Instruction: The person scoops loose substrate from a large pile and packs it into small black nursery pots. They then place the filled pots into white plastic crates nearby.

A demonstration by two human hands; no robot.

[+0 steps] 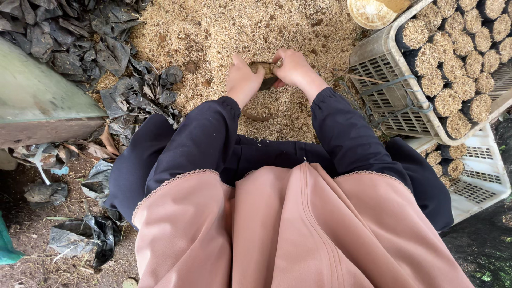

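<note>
Both my arms reach straight out in front of me, dark sleeves down to the wrists, and my hands meet over the heap of husks. My left hand is turned with its back up, fingers curled down and closed around the near end of a small black bag packed with husks. My right hand comes in from the other side, wrist bent inward, fingers folded over the top of the same bag, so the two hands press toward each other with the bag held between them. The bag sits low on the heap, just beyond my knees, its filled top showing between my thumbs.

To my right stands a pale plastic crate with rows of filled bags standing upright in it, and a second crate lies partly under it. To my left lies a pile of empty black plastic bags.
</note>
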